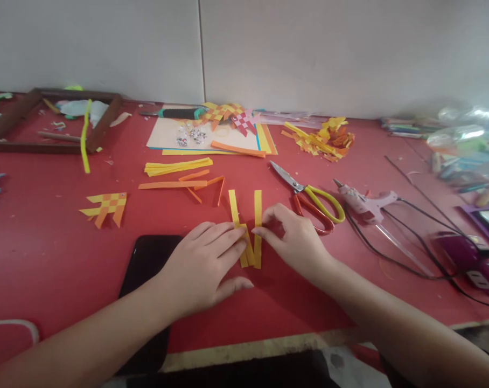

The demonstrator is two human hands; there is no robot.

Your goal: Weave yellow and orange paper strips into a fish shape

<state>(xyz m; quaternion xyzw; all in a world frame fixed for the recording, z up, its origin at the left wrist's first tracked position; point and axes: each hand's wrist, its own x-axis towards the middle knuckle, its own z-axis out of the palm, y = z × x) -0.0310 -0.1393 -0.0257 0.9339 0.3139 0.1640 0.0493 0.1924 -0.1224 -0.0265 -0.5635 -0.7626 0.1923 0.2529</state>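
My left hand (206, 264) lies flat with fingers stretched out, its fingertips on some yellow paper strips (244, 248) on the red table. The strips lie close together, partly hidden by those fingers. Just to the right, my right hand (295, 237) pinches a separate yellow paper strip (258, 205) between thumb and forefinger. That strip stands nearly lengthwise away from me, its near end close to the other strips. Beyond the hands are a bundle of yellow strips (177, 166) and a few orange strips (172, 185), some of them folded.
Scissors (299, 188) and a pink glue gun (365, 202) with a trailing cord lie on the right. A black phone (147, 269) sits under my left forearm. A woven paper fish (109, 206) lies left; paper scraps (325, 140) and a wooden frame (38, 147) are farther back.
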